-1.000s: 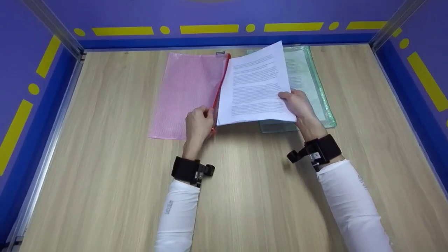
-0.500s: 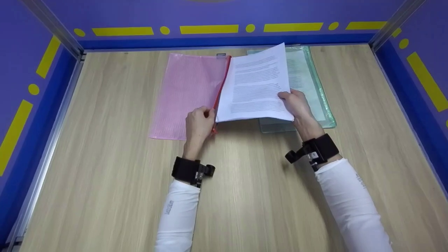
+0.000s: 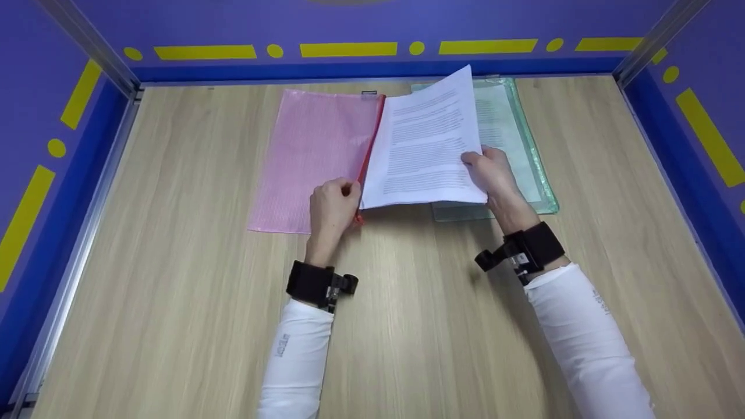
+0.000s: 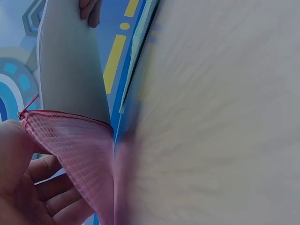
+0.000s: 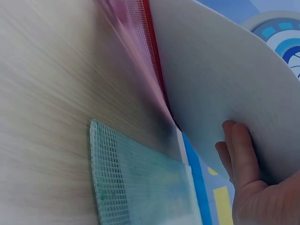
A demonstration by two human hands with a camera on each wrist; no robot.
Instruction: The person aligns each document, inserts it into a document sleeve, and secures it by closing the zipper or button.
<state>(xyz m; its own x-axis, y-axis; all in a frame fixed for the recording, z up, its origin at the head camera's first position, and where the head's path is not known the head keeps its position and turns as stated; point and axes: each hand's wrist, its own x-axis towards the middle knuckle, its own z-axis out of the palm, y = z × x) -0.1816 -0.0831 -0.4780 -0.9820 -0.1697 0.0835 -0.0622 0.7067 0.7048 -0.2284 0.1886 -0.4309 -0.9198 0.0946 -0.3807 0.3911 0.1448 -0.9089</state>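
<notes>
A pink mesh zipper pouch (image 3: 317,151) lies on the table with its red zipper edge (image 3: 369,154) facing right. At the near end of that edge, my left hand (image 3: 334,206) pinches the pouch's upper layer, lifting it so the mouth gapes in the left wrist view. My right hand (image 3: 493,174) grips a stack of printed paper (image 3: 428,148) by its right side, thumb on top and fingers (image 5: 243,150) underneath. The paper's left edge sits at the pouch mouth; in the right wrist view it meets the red zipper. How far it reaches inside is hidden.
A green mesh zipper pouch (image 3: 524,145) with a printed sheet inside lies on the right, partly under the raised paper. The wooden table (image 3: 407,326) is bounded by blue-purple walls (image 3: 372,26) with yellow marks at the back and sides.
The right hand and paper have shifted slightly left, and the paper's near edge has dipped and risen a little. The left hand keeps its pinch, moving barely to the right.
</notes>
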